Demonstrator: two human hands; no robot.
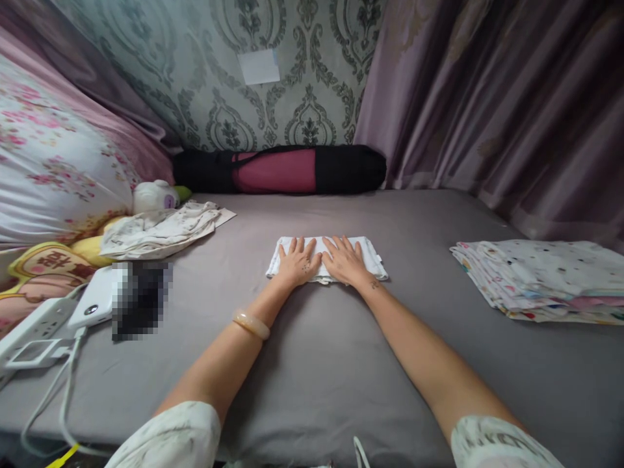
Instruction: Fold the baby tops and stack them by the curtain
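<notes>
A folded white cloth (373, 260) lies flat on the grey bed sheet (312, 364), in the middle of the view. My left hand (298, 262) rests palm down on its left half, fingers stretched out and spread. Flat on the right half is my right hand (344, 261), its fingers also apart. The thumbs come close together near the cloth's centre. Both palms hide much of the cloth, and a small tag shows at its right edge. Whether the cloth is a garment or a towel, I cannot tell.
To the right stands a stack of folded printed cloths (546, 279). On the left lie a crumpled patterned cloth (160, 227), a white power bank (100, 296), a power strip (41, 325) with cables, and cushions. A black and red long bag (277, 170) lies along the wall.
</notes>
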